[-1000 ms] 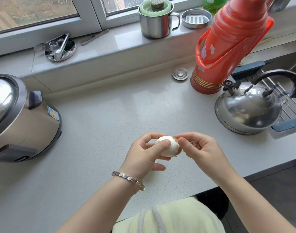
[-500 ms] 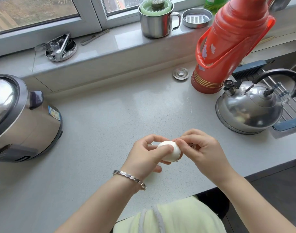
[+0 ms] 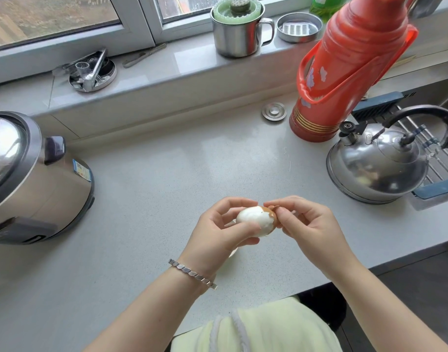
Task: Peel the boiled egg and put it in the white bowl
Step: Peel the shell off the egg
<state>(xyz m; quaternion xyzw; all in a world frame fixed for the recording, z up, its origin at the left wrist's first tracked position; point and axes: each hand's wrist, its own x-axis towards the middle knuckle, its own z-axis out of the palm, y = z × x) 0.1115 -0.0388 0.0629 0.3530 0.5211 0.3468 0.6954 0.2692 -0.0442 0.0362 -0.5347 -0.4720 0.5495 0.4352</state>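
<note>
Since a second ago the egg has turned in the left hand, so a brown cap of shell now shows at its right end. Peeling looks mostly done, the rest is bare white. Left fingers and thumb curl round the egg's left half, holding it just above the counter. The right hand pinches a lifted edge of that shell between thumb and forefinger. Next up, I'd guess: ease the last bits off without gouging the white, then find the bowl, which I can't spot.
</note>
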